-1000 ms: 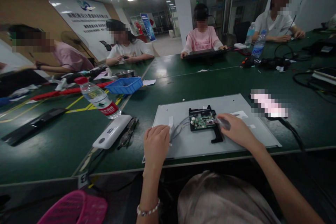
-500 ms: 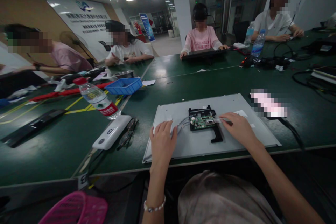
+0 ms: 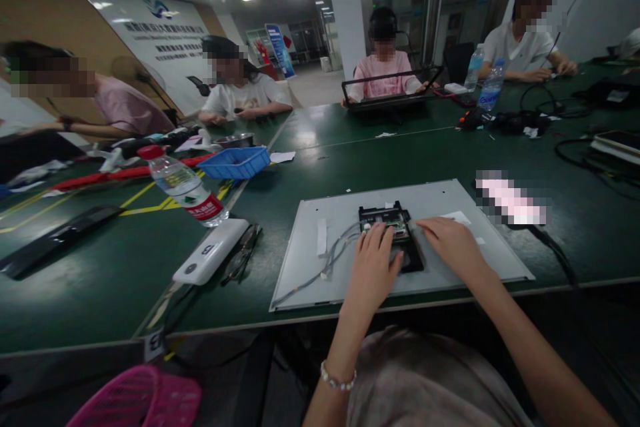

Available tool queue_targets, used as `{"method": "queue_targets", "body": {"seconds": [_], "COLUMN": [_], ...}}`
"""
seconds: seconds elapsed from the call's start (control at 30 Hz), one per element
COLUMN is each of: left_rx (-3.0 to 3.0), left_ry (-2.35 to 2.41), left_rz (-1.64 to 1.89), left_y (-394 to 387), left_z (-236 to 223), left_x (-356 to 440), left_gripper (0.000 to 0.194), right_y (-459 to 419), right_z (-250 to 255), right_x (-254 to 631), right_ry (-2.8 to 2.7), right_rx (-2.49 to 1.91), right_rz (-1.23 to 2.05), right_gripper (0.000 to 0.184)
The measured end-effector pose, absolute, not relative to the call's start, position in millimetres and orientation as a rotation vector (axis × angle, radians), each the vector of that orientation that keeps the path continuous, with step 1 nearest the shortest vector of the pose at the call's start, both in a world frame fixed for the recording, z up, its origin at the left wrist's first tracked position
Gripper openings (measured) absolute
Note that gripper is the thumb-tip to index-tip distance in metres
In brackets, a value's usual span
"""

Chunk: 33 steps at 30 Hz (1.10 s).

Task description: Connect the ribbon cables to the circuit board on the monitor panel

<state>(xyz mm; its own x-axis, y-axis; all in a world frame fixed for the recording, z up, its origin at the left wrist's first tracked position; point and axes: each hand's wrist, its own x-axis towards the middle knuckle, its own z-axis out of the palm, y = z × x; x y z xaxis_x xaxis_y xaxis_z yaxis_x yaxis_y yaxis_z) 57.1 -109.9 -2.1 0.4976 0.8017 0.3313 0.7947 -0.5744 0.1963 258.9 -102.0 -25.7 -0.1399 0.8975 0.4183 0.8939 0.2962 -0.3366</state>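
A grey metal panel [image 3: 450, 267] lies flat on the green table in front of me. A black bracket holding a small green circuit board [image 3: 384, 217] sits on its middle. My left hand [image 3: 373, 267] lies on the board's near side, fingers stretched out flat. To the right of the board rests my right hand [image 3: 453, 247], its fingers lying on the panel by the board's edge. Thin grey wires [image 3: 333, 257] run from the board across the panel to the left, past a white tape strip [image 3: 322, 237].
A white power bank [image 3: 210, 260] and folded glasses [image 3: 243, 253] lie left of the panel, behind them a water bottle [image 3: 183, 187] and a blue tray [image 3: 235, 163]. A pink basket [image 3: 135, 400] is at lower left. Several other people sit around the table.
My left hand has left the wires at the panel's left part and moved right onto the circuit board. My right hand has stayed by the board's right side.
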Motion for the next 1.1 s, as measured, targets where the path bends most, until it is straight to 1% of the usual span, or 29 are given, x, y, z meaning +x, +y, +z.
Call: {"method": "queue_targets", "body": {"seconds": [0.17,0.33,0.47,0.6,0.73,0.93,1.1], "left_rx": [2.697,2.694,2.695,2.699,2.700,2.706,2.695], "left_ry": [1.437,1.427,1.421,1.417,1.420,1.415,1.418], "left_rz": [0.568,0.578,0.585,0.593,0.611,0.610,0.611], "left_y": [-109.9,-109.7,-109.7,-109.9,-109.9,-109.8,-110.1], "left_z": [-6.1,-7.1,-7.8,-8.2,-7.8,-8.1,-8.6], "left_x": [55.5,54.5,53.5,53.3,54.1,53.1,52.4], "left_gripper": [0.043,0.043,0.044,0.045,0.045,0.045,0.045], "right_y": [-104.1,-102.8,-100.0,-85.0,-55.6,-16.8,-9.0], "right_z": [-26.3,-30.4,-25.5,-1.8,22.5,24.5,22.2], "right_x": [262.7,262.9,266.6,262.5,244.2,217.2,207.0], "right_ry": [-1.955,-1.991,-1.970,-2.062,-2.297,-2.514,-2.524], "right_rx": [-1.715,-1.754,-1.731,-1.601,-1.490,-1.666,-1.782], "right_rz": [-0.141,-0.132,-0.107,-0.052,-0.018,-0.013,-0.084], "right_gripper": [0.031,0.038,0.039,0.037,0.028,0.023,0.027]}}
